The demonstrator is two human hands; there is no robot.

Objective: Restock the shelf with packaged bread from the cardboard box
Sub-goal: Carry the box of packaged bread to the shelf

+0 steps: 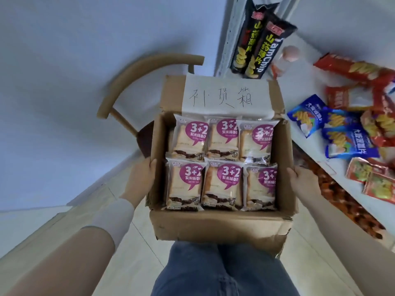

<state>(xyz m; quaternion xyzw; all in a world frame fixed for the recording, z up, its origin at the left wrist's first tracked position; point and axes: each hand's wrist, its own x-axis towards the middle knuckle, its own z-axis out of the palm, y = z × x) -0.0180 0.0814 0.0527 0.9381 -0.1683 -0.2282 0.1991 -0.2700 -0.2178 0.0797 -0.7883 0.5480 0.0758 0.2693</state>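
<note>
Indoors, close beside a plain pale wall [53, 82], over glossy light floor tiles [128, 242] with thin grout lines. To the left and behind, a wooden chair [136, 77] with a curved backrest and a dark seat. To the right, a white shelf [307, 146] with snack packs lying loose on it. Held in mid-air in front of blue jeans [224, 270]: the cardboard box [220, 225], brown, creased and dented, flaps open, torn at the near right corner. Pressed against its left wall, the left hand [142, 174], fingers straight along the card, with a pale sleeve at the wrist. Set against its right wall, the right hand [303, 178], fingertips hidden by the box edge, so no telling whether curled or flat. Inside the box, six bread packets [222, 184], face up in two rows of three and packed edge to edge, in clear glossy film over pale sliced bread with a dark filling. Printed on each, a purple speech bubble with "3+2" and "紫米味面包". Stuck on the far flap, a white paper sheet [224, 97] handwritten "补货箱". On the shelf beyond the box, two long black packs [256, 45] marked "YamChip" and "山药薄片", with pictures of yellow crisps. Just beside them, a small blurred bottle [284, 60]. Further right, blue crinkled bags [342, 133] and red bags [363, 71], print too blurred to read.
</note>
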